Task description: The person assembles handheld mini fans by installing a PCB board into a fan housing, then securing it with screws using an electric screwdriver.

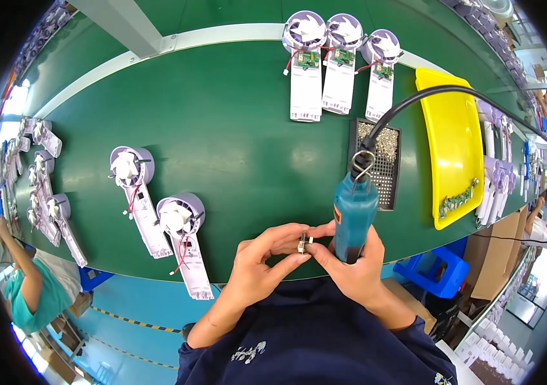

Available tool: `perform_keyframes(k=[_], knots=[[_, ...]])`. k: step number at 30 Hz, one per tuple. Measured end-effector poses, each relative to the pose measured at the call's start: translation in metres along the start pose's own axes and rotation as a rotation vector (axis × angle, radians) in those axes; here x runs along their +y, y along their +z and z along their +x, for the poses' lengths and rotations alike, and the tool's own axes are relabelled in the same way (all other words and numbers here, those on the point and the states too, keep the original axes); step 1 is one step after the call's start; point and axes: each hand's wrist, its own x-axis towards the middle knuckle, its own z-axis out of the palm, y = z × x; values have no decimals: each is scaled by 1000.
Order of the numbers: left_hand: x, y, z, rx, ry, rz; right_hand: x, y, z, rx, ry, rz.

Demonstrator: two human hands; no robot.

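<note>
The left hand (259, 264) and right hand (358, 274) each have their grip clamped on 1 small part (302, 245). A teal tool (354, 218) stands nearby.

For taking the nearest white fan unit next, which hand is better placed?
Probably the left hand: it is closer to that fan unit. The right hand is farther, partly behind the teal tool.
</note>
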Motion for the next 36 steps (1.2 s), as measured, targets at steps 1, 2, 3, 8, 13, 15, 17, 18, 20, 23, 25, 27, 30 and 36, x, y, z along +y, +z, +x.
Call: perform_keyframes(k=[1, 2, 3, 8, 13, 15, 17, 18, 20, 23, 25, 27, 30, 36], knots=[[0, -1, 0, -21, 1, 3, -1, -2, 0, -24, 28, -10], [0, -2, 0, -22, 1, 2, -1, -3, 1, -23, 28, -11], [1, -2, 1, -28, -4, 16, -1, -4, 2, -39, 2, 1], [3, -5, 0, -56, 4, 27, -4, -9, 7, -99, 5, 29], [4, -5, 0, -64, -5, 68, -3, -12, 9, -171, 56, 67], [3, -6, -1, -75, 3, 55, -2, -15, 11, -200, 62, 73], [2, -7, -1, -87, 10, 41, -2, -16, 13, -229, 69, 80], [2, -7, -1, -90, 5, 33, -2, -16, 14, -238, 76, 96], [3, -7, -1, -94, -1, 25, 1, -17, 14, -247, 83, 111], [2, -7, -2, -101, -10, 47, 9, -17, 14, -266, 65, 151], [1, -6, -2, -86, 10, 34, 11, -17, 14, -257, 22, 158], [4, -6, -1, -81, 31, -11, -6, -24, 15, -228, 52, 191], [4, -2, 2, -52, 100, 24, -3, -31, 9, -144, -56, 241], [18, 5, 4, 78, 395, 599, -20, -13, -2, -160, -11, -61]])
